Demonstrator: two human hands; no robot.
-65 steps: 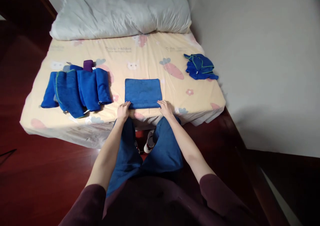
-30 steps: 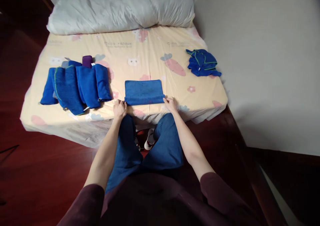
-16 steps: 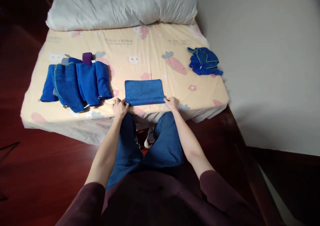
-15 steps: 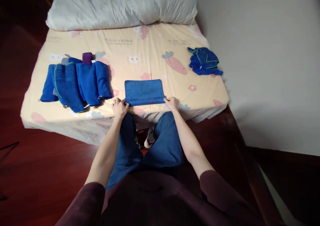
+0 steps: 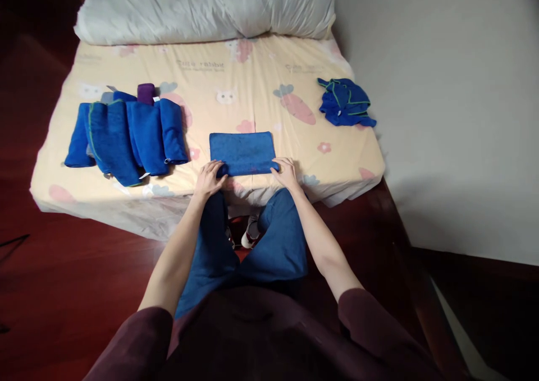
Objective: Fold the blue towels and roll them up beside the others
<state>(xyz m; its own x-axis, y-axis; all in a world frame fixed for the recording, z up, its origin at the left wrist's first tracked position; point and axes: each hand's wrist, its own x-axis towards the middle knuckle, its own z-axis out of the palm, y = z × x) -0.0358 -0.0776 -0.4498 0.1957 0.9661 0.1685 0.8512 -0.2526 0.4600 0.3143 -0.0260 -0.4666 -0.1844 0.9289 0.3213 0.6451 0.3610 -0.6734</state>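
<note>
A blue towel [image 5: 242,145] lies as a flat rectangle near the bed's front edge, its near edge turned over into a narrow roll. At the roll's left end, my left hand [image 5: 209,179] has its fingers over the top and its thumb on the near side, closed on the cloth. My right hand [image 5: 286,173] grips the right end the same way. Several rolled blue towels [image 5: 145,131] lie side by side to the left, with a purple roll [image 5: 146,93] behind them. On the right sits a crumpled blue cloth heap [image 5: 346,101] with green edging.
The bed [image 5: 269,103] wears a yellow sheet printed with carrots and rabbits. A thick white folded quilt [image 5: 202,10] spans its far end. A pale wall [image 5: 455,117] stands close on the right. Dark red floor [image 5: 84,269] shows at the left.
Both hands have moved slightly inward along the towel's near edge, their fingers now over the roll instead of pinching the corners. The near edge looks more rolled.
</note>
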